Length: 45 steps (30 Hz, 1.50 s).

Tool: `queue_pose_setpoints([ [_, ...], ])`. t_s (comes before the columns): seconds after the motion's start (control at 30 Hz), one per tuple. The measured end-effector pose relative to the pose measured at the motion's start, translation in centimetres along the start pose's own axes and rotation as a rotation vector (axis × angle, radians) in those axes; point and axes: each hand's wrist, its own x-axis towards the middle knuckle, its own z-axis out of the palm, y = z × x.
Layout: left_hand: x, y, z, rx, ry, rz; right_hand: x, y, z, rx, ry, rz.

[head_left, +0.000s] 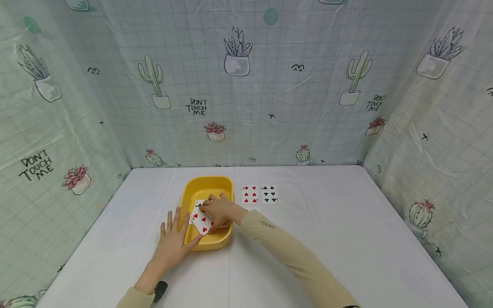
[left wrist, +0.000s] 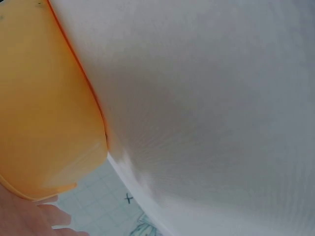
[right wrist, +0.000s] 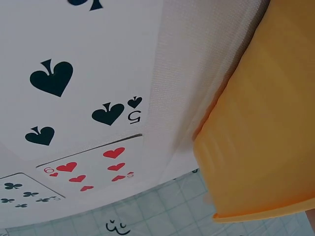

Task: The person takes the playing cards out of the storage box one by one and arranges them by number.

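A yellow tray (head_left: 186, 188) stands on the white table, with several playing cards (head_left: 200, 224) overlapping inside it, a hearts card among them. My left hand (head_left: 173, 244) lies at the tray's near left side, fingers spread along the outside and thumb across the rim. My right hand (head_left: 221, 211) reaches into the tray over the cards, its fingers bent and touching them. Whether it pinches one is hidden. Beyond the tray's right side lie a six of hearts (head_left: 250, 194) and a six of clubs (head_left: 269, 194). Close up in the right wrist view is a five of spades (right wrist: 74, 105).
The white table (head_left: 346, 239) extends to the right of the tray. A patterned cloth (head_left: 269, 98) hangs behind and along both sides. The right sleeve (head_left: 285, 246) crosses over the table, covering part of it. A dark band (head_left: 160, 291) sits at the left wrist.
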Motion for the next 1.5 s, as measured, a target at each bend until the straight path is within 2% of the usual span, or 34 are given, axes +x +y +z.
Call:
queue_pose_setpoints([
  [0.8, 0.1, 0.1, -0.1, 0.017, 0.012, 0.007, -1.3, 1.6, -0.9, 0.035, 0.107, 0.048],
  [1.23, 0.1, 0.2, -0.1, 0.000, 0.000, -0.006, -3.3, 2.0, -2.5, 0.054, 0.157, 0.067],
  [1.5, 0.0, 0.2, 0.0, 0.007, -0.002, -0.006, -4.2, 2.4, -2.4, 0.054, 0.212, 0.072],
])
